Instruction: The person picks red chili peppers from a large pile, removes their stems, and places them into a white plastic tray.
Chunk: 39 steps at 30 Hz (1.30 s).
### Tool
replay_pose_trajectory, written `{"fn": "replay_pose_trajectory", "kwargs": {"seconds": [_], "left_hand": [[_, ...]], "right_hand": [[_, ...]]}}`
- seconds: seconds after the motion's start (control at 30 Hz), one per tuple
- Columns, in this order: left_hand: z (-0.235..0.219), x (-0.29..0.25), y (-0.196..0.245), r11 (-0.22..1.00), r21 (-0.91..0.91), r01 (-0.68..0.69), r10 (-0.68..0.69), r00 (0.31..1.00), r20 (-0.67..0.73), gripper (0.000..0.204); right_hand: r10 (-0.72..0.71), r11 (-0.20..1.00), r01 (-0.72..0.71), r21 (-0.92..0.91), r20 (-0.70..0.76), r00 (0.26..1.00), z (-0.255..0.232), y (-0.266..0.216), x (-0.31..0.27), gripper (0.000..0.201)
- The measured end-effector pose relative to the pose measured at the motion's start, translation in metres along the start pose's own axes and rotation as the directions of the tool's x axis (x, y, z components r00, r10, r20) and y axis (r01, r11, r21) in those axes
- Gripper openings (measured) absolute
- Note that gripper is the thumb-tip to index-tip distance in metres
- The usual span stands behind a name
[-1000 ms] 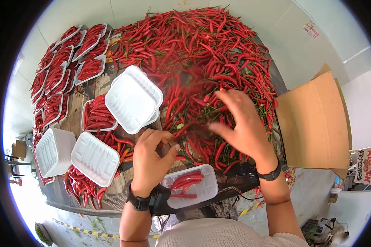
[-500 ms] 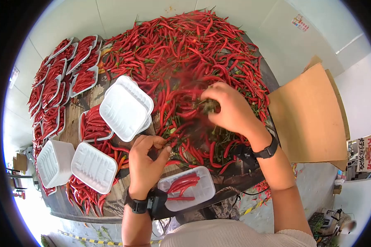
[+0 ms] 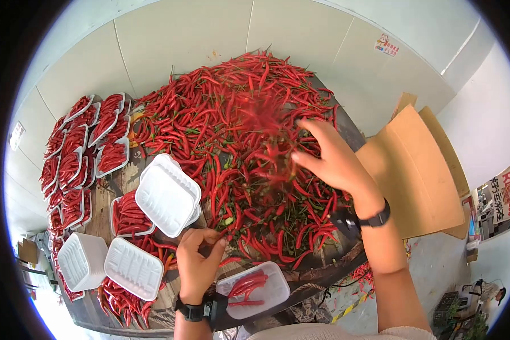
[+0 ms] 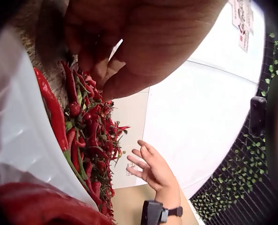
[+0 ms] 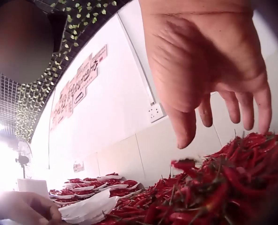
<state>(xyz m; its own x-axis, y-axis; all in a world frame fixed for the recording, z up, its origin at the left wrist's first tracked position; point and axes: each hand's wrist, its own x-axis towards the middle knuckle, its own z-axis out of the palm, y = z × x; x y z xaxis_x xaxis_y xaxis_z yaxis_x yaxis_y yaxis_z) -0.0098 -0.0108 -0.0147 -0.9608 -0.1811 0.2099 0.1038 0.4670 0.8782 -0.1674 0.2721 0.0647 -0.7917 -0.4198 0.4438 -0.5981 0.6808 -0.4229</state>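
Taking the middle of the head view as the dial's centre, a white tray point(image 3: 276, 288) sits at six o'clock, nearest the body, with a few red peppers point(image 3: 248, 282) laid roughly lengthwise; being so close presumably makes it easy to reach. Just beyond its left edge, towards seven, is the left hand point(image 3: 198, 263), fingers bent and thumb brought towards the forefinger at the heap's near edge; I cannot tell whether a pepper is pinched there.

Between seven and eight, an empty tray point(image 3: 135, 269) lies on loose peppers point(image 3: 127, 303), and beside it at eight a nested stack point(image 3: 80, 263) rests on its side, probably to keep spares handy without taking much room. Near nine, more empty trays point(image 3: 167, 195) overlap a filled tray point(image 3: 118, 224).

The right hand point(image 3: 343, 170) hovers at three over the heap's right side. Its fingers are spread and its palm faces down; a blurred pepper point(image 5: 185, 165) shows below the thumb, apart from it.

The big heap of peppers point(image 3: 192, 107) spreads from the centre to twelve, many with green stems, on the wooden table point(image 3: 101, 201). Filled trays point(image 3: 112, 157) overlap around ten, likely to save space. A cardboard box point(image 3: 411, 170) stands open at three, beyond the right hand, and the pale wall point(image 3: 187, 34) closes off the far side.
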Motion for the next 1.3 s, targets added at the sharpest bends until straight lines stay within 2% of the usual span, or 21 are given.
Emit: {"fn": "replay_pose_trajectory", "kwargs": {"seconds": [0.07,0.13,0.2,0.27,0.37,0.47,0.53,0.57,0.67,0.7,0.8,0.83,0.87,0.93,0.97,1.0,1.1,1.17,1.2,1.27,1.3], "left_hand": [[-0.003,0.000,0.002,0.999,-0.004,0.054,-0.054,0.997,0.051,0.018],[-0.005,0.000,0.005,0.998,-0.005,0.058,-0.057,0.997,0.050,0.018],[-0.004,0.000,0.006,0.998,0.000,0.057,-0.057,0.996,0.061,0.017],[-0.001,0.000,0.005,0.989,-0.080,0.123,-0.122,0.992,0.021,0.013],[0.003,-0.003,-0.005,0.985,-0.123,0.121,-0.121,0.993,0.004,0.012],[0.003,-0.004,-0.009,0.982,-0.128,0.139,-0.137,0.990,0.024,0.012],[0.004,-0.005,-0.014,0.976,-0.144,0.161,-0.158,0.987,0.028,0.011],[0.004,-0.005,-0.015,0.969,-0.166,0.185,-0.183,0.983,0.026,0.011],[0.003,-0.004,-0.012,0.978,-0.136,0.156,-0.153,0.988,0.037,0.011],[0.003,-0.006,-0.014,0.973,-0.148,0.179,-0.174,0.984,0.042,0.011],[0.004,-0.007,-0.017,0.970,-0.166,0.179,-0.175,0.984,0.041,0.011],[0.003,-0.006,-0.017,0.989,-0.113,0.091,-0.089,0.996,0.024,0.012],[0.001,-0.005,-0.013,0.996,-0.077,0.046,-0.043,0.998,0.034,0.013],[0.001,-0.005,-0.003,0.992,-0.104,0.078,-0.073,0.996,0.051,0.011],[0.001,-0.006,-0.005,0.988,-0.120,0.101,-0.095,0.994,0.060,0.010],[0.001,-0.006,-0.002,0.979,-0.151,0.136,-0.127,0.989,0.070,0.011],[0.001,-0.005,-0.007,0.983,-0.156,0.099,-0.090,0.994,0.069,0.012],[-0.001,-0.004,-0.014,0.985,-0.133,0.108,-0.101,0.993,0.060,0.013],[0.000,-0.004,-0.013,0.986,-0.132,0.107,-0.099,0.993,0.065,0.013],[0.000,-0.004,-0.011,0.973,-0.181,0.140,-0.130,0.989,0.068,0.014],[0.000,-0.005,-0.011,0.973,-0.181,0.145,-0.135,0.989,0.065,0.014]], "right_hand": [[0.018,0.999,-0.015,-0.042,0.059,0.998,-0.013,-0.010,-0.031,0.064],[0.082,0.995,-0.069,-0.068,0.211,0.974,-0.026,-0.021,-0.066,0.074],[0.187,0.982,-0.188,-0.030,0.327,0.926,-0.032,-0.030,-0.098,0.081],[0.272,0.962,-0.245,-0.121,0.338,0.901,-0.031,-0.043,-0.123,0.093],[0.330,0.942,-0.291,-0.164,0.326,0.886,-0.016,-0.054,-0.133,0.096],[0.287,0.948,-0.236,-0.211,0.257,0.923,0.007,-0.046,-0.133,0.092],[0.180,0.983,-0.169,-0.068,0.232,0.956,0.022,-0.036,-0.127,0.085],[0.141,0.989,-0.130,-0.072,0.176,0.974,0.032,-0.034,-0.124,0.072],[0.139,0.989,-0.128,-0.070,0.168,0.976,0.046,-0.030,-0.108,0.063],[0.091,0.994,-0.085,-0.069,0.089,0.992,0.048,-0.031,-0.102,0.052],[0.068,0.997,-0.066,-0.028,0.074,0.995,0.047,-0.034,-0.081,0.045],[0.022,0.999,-0.022,-0.025,0.014,1.000,0.047,-0.035,-0.071,0.032],[0.028,1.000,-0.028,-0.012,-0.014,1.000,0.047,-0.036,-0.060,0.032],[0.041,0.999,-0.042,0.019,0.051,0.998,0.045,-0.038,-0.038,0.025],[0.027,1.000,-0.027,0.014,0.028,0.999,0.046,-0.040,-0.027,0.021],[0.036,0.999,-0.036,0.024,0.008,0.999,0.047,-0.041,-0.015,0.021],[-0.004,0.990,0.009,0.140,-0.036,0.999,0.046,-0.041,0.007,0.034],[-0.103,0.948,0.142,0.286,-0.147,0.984,0.041,-0.043,0.009,0.054],[-0.098,0.948,0.138,0.285,-0.150,0.984,0.036,-0.043,0.005,0.054],[-0.133,0.929,0.162,0.333,-0.107,0.985,0.023,-0.039,-0.012,0.068],[-0.162,0.951,0.201,0.234,-0.174,0.971,0.022,-0.034,-0.024,0.060]]}}
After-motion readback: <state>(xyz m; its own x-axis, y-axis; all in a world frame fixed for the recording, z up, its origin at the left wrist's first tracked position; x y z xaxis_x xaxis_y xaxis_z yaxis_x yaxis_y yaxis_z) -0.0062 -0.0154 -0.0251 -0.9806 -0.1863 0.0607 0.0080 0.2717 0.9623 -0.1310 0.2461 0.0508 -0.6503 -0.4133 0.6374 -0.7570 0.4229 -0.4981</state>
